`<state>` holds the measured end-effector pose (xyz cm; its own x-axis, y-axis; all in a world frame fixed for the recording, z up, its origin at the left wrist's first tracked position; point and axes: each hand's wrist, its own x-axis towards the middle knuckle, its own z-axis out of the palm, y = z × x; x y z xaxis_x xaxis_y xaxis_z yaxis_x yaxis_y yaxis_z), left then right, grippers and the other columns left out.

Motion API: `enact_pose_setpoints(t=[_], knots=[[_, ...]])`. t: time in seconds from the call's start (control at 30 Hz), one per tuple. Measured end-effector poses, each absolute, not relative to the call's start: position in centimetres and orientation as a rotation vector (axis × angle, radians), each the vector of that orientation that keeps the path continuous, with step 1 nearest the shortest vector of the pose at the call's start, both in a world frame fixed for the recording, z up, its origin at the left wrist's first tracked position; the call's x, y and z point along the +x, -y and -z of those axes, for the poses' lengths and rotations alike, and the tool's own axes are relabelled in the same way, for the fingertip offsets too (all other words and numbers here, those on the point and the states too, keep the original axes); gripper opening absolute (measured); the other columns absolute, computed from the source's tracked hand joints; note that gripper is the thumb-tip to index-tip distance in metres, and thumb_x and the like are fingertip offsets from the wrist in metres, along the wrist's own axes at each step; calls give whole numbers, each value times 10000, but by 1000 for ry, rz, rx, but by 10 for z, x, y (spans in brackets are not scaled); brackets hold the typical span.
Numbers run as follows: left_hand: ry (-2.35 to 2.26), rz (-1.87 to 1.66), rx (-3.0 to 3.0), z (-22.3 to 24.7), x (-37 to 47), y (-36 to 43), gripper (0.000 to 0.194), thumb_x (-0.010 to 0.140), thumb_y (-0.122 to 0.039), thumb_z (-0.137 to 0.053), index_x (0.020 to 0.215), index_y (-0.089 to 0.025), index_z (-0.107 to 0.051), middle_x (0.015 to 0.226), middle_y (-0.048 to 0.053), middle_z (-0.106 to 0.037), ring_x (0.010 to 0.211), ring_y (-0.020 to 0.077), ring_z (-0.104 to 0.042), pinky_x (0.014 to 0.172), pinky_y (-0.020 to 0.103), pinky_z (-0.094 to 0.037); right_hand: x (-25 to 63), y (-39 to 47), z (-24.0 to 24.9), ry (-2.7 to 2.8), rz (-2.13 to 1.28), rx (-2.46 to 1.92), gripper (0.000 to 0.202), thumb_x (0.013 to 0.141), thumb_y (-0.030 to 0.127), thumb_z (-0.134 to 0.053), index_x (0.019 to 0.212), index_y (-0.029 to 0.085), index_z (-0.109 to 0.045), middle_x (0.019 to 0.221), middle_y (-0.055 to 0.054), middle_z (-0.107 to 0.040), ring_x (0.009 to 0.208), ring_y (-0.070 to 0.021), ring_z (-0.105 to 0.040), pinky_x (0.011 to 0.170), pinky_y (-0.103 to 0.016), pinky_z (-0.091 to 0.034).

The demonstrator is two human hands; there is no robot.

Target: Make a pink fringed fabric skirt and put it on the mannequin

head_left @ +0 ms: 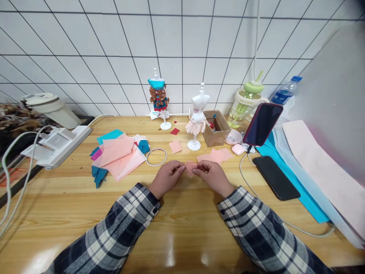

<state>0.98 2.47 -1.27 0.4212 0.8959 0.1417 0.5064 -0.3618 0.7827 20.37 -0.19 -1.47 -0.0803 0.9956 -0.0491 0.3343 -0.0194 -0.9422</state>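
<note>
My left hand and my right hand pinch a small piece of peach crepe paper between them, just above the table. Behind it stands a white miniature dress form with a peach ruffled skirt round its lower part. More peach paper pieces lie beyond my right hand, and a peach square lies beyond my left. Farther back, a second dress form wears a turquoise top and a brown ruffled outfit.
On the left are piled coloured papers, a white ring and a power strip. To the right stand a cardboard box, a propped phone, a green-lidded bottle and a dark phone. A cable crosses the right side.
</note>
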Motion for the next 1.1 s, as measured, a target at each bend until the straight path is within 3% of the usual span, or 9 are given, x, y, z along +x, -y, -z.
enact_pose_setpoints(t=[0.1, 0.2, 0.37, 0.5, 0.63, 0.83, 1.1], knots=[[-1202, -885, 2050, 8, 11, -20, 279, 828, -406, -599, 992, -197, -682, 994, 86, -700, 919, 221, -615, 793, 324, -475, 200, 5, 12, 1515, -1076, -1479, 203, 749, 371, -641, 718, 170, -634, 645, 12, -616, 583, -115, -508, 550, -233, -403], [-1101, -841, 2003, 6, 14, -13, 367, 720, -425, -719, 1008, -201, -680, 1001, 73, -709, 891, 212, -631, 755, 306, -500, 197, 7, 10, 1574, -1063, -1476, 174, 760, 352, -642, 727, 181, -639, 639, 20, -614, 578, -109, -489, 544, -229, -385], [-1062, -759, 1747, 8, 18, -11, 222, 788, -378, -657, 883, -181, -696, 819, 32, -731, 743, 166, -656, 688, 269, -512, 202, 6, 9, 1526, -1255, -1302, 242, 774, 421, -647, 790, 180, -656, 725, -1, -649, 645, -122, -531, 609, -250, -409], [-1115, -837, 1610, 8, 14, -18, 201, 781, -365, -653, 787, -165, -663, 764, 30, -712, 716, 162, -646, 670, 267, -507, 209, 2, 9, 1551, -1233, -1308, 260, 750, 430, -671, 741, 172, -633, 678, 16, -592, 619, -114, -486, 586, -244, -380], [-1097, -873, 1650, 6, 12, -19, 234, 776, -392, -659, 801, -161, -646, 771, 32, -686, 715, 156, -620, 670, 266, -493, 209, 4, 9, 1619, -1168, -1400, 238, 747, 404, -671, 697, 177, -619, 618, 34, -546, 564, -100, -428, 536, -232, -335], [-993, -765, 1810, 12, 15, -12, 216, 745, -375, -711, 786, -168, -666, 762, 19, -677, 705, 142, -587, 673, 250, -461, 205, 5, 15, 1636, -1189, -1416, 226, 735, 408, -681, 754, 186, -646, 661, 23, -595, 581, -109, -450, 548, -239, -353], [-991, -975, 1391, 15, 10, -24, 200, 764, -334, -699, 771, -159, -603, 690, -21, -600, 652, 104, -536, 627, 215, -419, 215, 1, 16, 1482, -1410, -1294, 229, 744, 394, -667, 795, 187, -583, 696, 17, -577, 609, -113, -516, 495, -211, -391]])
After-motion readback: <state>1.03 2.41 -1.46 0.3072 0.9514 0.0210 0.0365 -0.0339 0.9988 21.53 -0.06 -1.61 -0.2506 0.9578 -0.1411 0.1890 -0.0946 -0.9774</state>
